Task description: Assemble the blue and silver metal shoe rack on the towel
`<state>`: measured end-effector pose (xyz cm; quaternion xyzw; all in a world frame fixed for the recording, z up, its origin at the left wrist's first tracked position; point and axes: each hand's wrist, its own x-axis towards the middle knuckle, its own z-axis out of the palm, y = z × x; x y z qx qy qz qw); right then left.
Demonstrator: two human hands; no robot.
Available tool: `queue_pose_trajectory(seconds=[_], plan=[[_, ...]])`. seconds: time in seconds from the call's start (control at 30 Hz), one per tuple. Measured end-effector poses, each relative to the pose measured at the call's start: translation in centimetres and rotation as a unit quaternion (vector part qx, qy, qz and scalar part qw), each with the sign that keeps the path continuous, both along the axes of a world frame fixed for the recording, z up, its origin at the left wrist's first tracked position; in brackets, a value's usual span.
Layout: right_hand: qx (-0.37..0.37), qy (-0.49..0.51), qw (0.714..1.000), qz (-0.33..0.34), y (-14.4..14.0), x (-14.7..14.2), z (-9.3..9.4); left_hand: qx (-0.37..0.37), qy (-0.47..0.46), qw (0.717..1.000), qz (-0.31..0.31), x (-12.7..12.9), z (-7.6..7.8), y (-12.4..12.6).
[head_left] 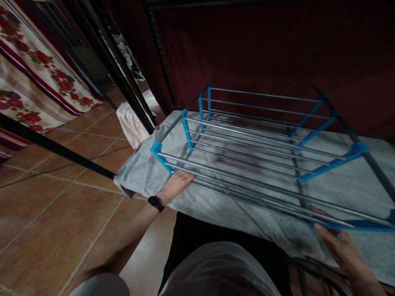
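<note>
A rack of grey metal tubes (pixel 240 178) with blue plastic side brackets (pixel 156 148), like a shoe rack, lies on a grey cloth (pixel 138 172). My left hand (pixel 177 183), with a dark band on its wrist, is closed around the lower near tubes beside the left bracket. At the near right corner, my right hand (pixel 335 236) grips the end of the rack by the tubes and the blue bracket. Its thumb is on the near side, and the other fingers are partly hidden behind the frame.
Black metal bars (pixel 61 146) stand at the left. A dark red curtain (pixel 262 53) hangs behind the rack. A flowered curtain (pixel 40 61) hangs at far left above the brown tiled floor (pixel 46 205), where a thin cable runs. A pale striped cloth (pixel 132 123) lies beyond the bars.
</note>
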<state>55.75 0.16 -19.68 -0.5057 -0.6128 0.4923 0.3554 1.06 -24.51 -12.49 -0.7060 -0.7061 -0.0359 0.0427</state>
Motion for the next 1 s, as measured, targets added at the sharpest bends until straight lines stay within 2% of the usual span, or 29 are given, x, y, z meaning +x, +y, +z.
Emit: queue_pose_trajectory(seconds=[0.1, 0.17, 0.2, 0.23, 0.3, 0.37, 0.4, 0.43, 0.5, 0.57, 0.63, 0.77, 0.9, 0.93, 0.97, 1.0], plan=[[-0.013, -0.042, 0.996, -0.075, -1.9, 0.0, -0.6, -0.003, -0.001, 1.000, 0.007, 0.2, 0.2, -0.1], [0.057, -0.115, 0.984, -0.127, -4.1, 0.0, -1.0, -0.004, 0.001, 1.000, 0.008, 0.3, 0.4, -0.1], [0.101, -0.159, 0.975, -0.118, -5.3, -0.3, -1.1, -0.004, 0.002, 1.000, 0.008, 0.3, 0.5, -0.1], [0.144, -0.198, 0.965, -0.090, -6.6, -0.8, -1.1, -0.004, 0.003, 1.000, 0.008, 0.3, 0.5, -0.1], [0.201, -0.223, 0.954, 0.014, -8.8, -2.9, -0.9, -0.005, 0.004, 1.000, 0.008, 0.3, 0.5, 0.0], [0.242, -0.209, 0.943, 0.087, -10.3, -6.3, -0.2, -0.005, 0.006, 1.000, 0.007, 0.2, 0.4, 0.0], [0.290, -0.201, 0.926, 0.136, -10.7, -8.4, 0.3, -0.003, 0.007, 1.000, 0.006, 0.2, 0.3, 0.0], [0.341, -0.202, 0.901, 0.176, -10.9, -10.4, 0.8, 0.000, 0.008, 1.000, 0.005, 0.2, 0.3, 0.1], [0.422, -0.224, 0.853, 0.210, -10.7, -14.2, 2.2, 0.005, 0.011, 1.000, 0.006, 0.3, 0.2, 0.1], [0.470, -0.262, 0.813, 0.221, -10.2, -16.8, 3.4, 0.011, 0.012, 1.000, 0.014, 0.4, 0.3, 0.1], [0.497, -0.294, 0.786, 0.223, -9.7, -18.3, 4.3, 0.017, 0.011, 0.999, 0.025, 0.6, 0.3, 0.2], [0.511, -0.329, 0.756, 0.243, -8.8, -19.2, 4.6, 0.047, 0.003, 0.998, 0.032, 1.1, 0.2, -0.1], [0.511, -0.348, 0.747, 0.245, -8.3, -19.2, 4.1, 0.134, -0.056, 0.989, 0.031, 1.8, -1.1, -2.2], [0.512, -0.353, 0.744, 0.244, -8.2, -19.2, 4.1, 0.178, -0.091, 0.978, 0.052, 1.8, -1.6, -2.9], [0.513, -0.358, 0.741, 0.244, -8.1, -19.2, 4.0, 0.238, -0.145, 0.956, 0.091, 1.7, -2.1, -3.5], [0.515, -0.363, 0.737, 0.245, -8.1, -19.2, 4.1, 0.303, -0.208, 0.919, 0.142, 1.4, -2.5, -4.0]])
